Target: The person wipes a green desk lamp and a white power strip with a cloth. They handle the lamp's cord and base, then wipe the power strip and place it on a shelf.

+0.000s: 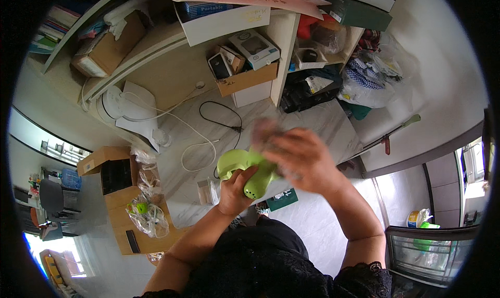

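By the left hand (233,193), a light green object (264,169) is gripped, with the thumb laid over its surface; it is held in the air, near the front edge of the counter (333,134). Close beside, on its right side, the right hand (306,160) is shown blurred, and at its fingertips a brownish-pink thing (264,131) is seen; whether this thing is firmly gripped, and whether the green object is touched by it, cannot be told. The work is judged to be in its middle: the green object has been picked up, but it is not yet put down, and no finished result can be confirmed. The object seems to be made of smooth, hard plastic, with rounded lobes, and small dark holes are grouped at its lower end. Just left of the left hand, a small clear package (207,192) is laid on the counter, whose surface is glossy, white and grey-veined like marble. Farther beyond the hands, a thin white cable (214,153) is looped loosely, and a black cable (221,104) is curved behind it. Farthest from the hands, a brown cardboard box (247,80) with stiff, straight walls is filled with smaller boxes, and at far left a smooth white appliance (127,106) is placed.
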### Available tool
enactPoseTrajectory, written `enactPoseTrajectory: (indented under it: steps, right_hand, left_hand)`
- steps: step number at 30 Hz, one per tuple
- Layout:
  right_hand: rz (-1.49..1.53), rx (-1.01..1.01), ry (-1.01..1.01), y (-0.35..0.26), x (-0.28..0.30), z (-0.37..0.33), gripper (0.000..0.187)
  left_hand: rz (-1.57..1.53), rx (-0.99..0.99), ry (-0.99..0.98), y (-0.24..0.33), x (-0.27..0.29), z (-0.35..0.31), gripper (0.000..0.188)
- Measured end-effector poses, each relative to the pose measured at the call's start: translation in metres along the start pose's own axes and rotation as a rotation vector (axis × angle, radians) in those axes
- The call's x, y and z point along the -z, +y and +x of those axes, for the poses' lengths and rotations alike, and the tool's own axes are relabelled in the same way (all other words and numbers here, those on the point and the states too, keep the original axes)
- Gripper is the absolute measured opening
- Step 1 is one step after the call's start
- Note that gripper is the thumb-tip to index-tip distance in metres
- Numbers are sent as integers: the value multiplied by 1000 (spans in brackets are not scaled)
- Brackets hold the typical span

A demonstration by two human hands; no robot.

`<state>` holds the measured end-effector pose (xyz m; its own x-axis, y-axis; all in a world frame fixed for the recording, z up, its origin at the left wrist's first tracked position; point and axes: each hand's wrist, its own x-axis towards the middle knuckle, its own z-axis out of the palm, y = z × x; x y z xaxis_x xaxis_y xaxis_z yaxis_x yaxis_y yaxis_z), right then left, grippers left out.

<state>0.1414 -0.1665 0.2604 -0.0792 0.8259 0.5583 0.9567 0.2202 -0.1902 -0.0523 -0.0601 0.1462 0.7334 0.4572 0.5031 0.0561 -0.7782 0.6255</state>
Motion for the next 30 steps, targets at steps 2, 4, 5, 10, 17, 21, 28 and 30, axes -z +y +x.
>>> enactPoseTrajectory:
  steps: [2,4,5,10,17,21,28,30]
  right_hand:
    - [88,80,-202,-6,-9,2,43]
    - [107,49,-286,11,-16,-3,43]
    - [120,37,-330,20,-15,-3,42]
    - [-319,-122,-671,53,-3,10,33]
    - [89,72,-452,-11,-1,35,37]
    - [69,-71,-918,-8,-25,52,31]
    - [-64,-82,-535,10,-27,47,28]
    - [-16,-19,-299,-1,-19,34,31]
  left_hand:
    - [-12,-117,81,-2,-5,-2,66]
    - [-12,-143,16,2,-5,-4,66]
    - [-9,-153,-14,3,-5,-6,66]
    - [12,-238,-55,8,-7,-19,63]
    - [56,-325,-18,6,-7,-18,62]
    - [36,-373,-76,11,-4,-14,61]
    - [-71,-17,50,10,-7,-9,63]
    - [-121,117,216,13,-5,1,67]
